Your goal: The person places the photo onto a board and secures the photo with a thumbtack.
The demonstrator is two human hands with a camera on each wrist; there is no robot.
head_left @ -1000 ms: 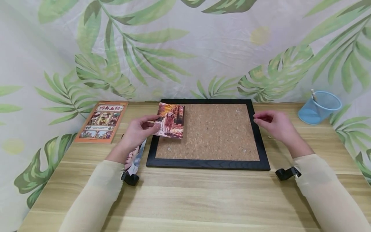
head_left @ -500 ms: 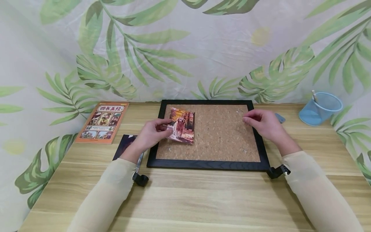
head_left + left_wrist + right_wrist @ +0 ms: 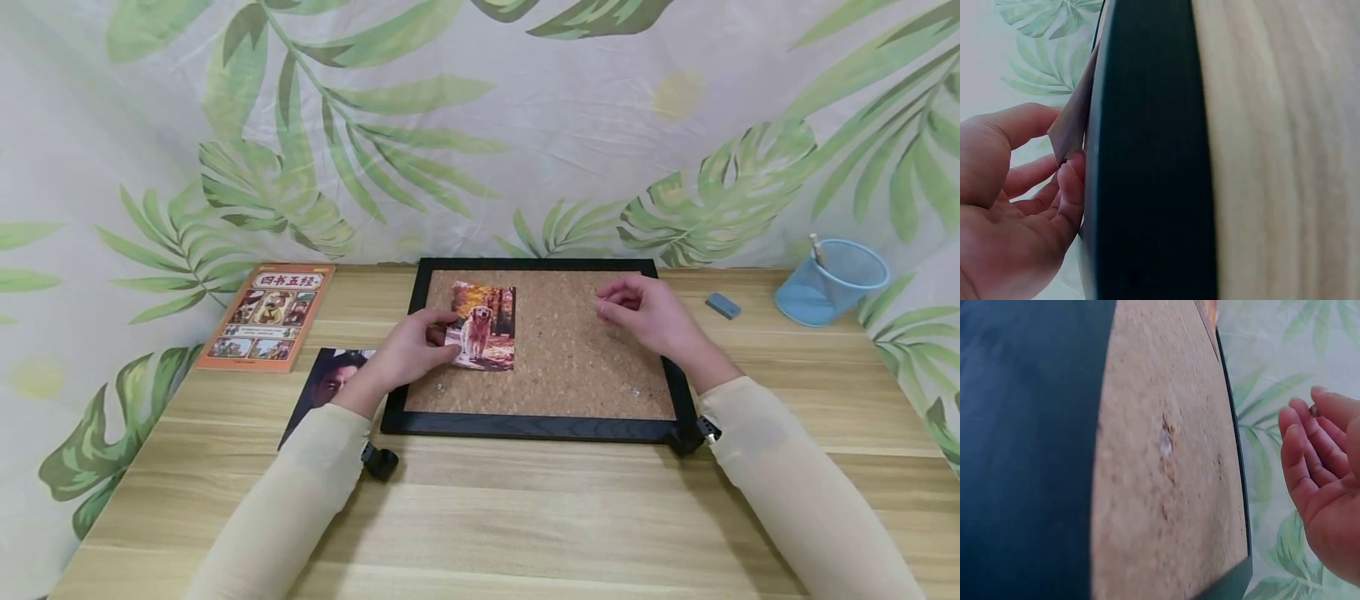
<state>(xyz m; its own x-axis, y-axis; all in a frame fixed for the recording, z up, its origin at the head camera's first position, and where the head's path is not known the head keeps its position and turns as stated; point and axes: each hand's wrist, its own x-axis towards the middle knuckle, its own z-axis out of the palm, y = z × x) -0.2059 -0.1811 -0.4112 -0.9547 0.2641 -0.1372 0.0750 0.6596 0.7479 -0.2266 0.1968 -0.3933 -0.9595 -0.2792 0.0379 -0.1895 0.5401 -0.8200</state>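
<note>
A photo of a golden dog among autumn leaves lies over the left part of a black-framed cork board. My left hand pinches its left edge between thumb and fingers; the left wrist view shows the photo's corner tilted up off the board. Over the board's right half is my right hand, thumb and fingertips together. Between those fingertips, the right wrist view shows a tiny brass-coloured thumbtack, seen only in part.
Left of the board lies another photo, a portrait, partly under the left forearm. An orange book lies at back left. A small blue block and a blue mesh pen cup are at right. A leaf-printed cloth hangs behind.
My left hand has carried the dog photo rightward and down onto the cork. My right hand has moved left from the frame's right edge to over the cork, uncovering the blue block.
</note>
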